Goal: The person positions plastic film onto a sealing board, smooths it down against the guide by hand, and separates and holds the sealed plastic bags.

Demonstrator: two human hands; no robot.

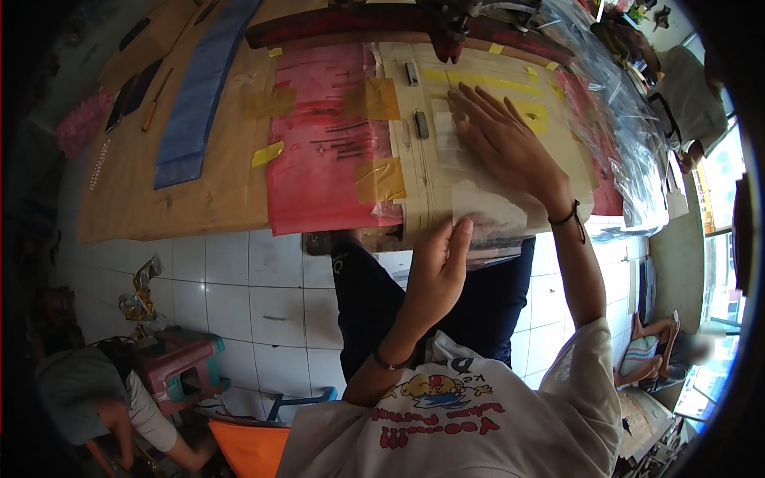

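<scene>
My right hand (510, 143) lies flat with fingers stretched out on a translucent sheet (486, 199) spread over the table's covering. At the table's near edge, my left hand (442, 259) is closed, thumb on top, around the sheet's front edge; its fingertips are hidden. Beneath the sheet is a beige board (422, 175) with yellow tape patches. Two small dark metal blocks (421, 125) rest on it, left of my right hand. A red sheet (323, 151), held by brown tape pieces (381, 180), lies farther left.
A red metal bar with a clamp (450, 36) crosses the table's far side. Left lie a blue strip (203, 95) and a thin wooden-handled tool (151, 111). Crumpled clear plastic (637, 167) covers the right end. Stools (179, 366) and other people (103, 398) are around.
</scene>
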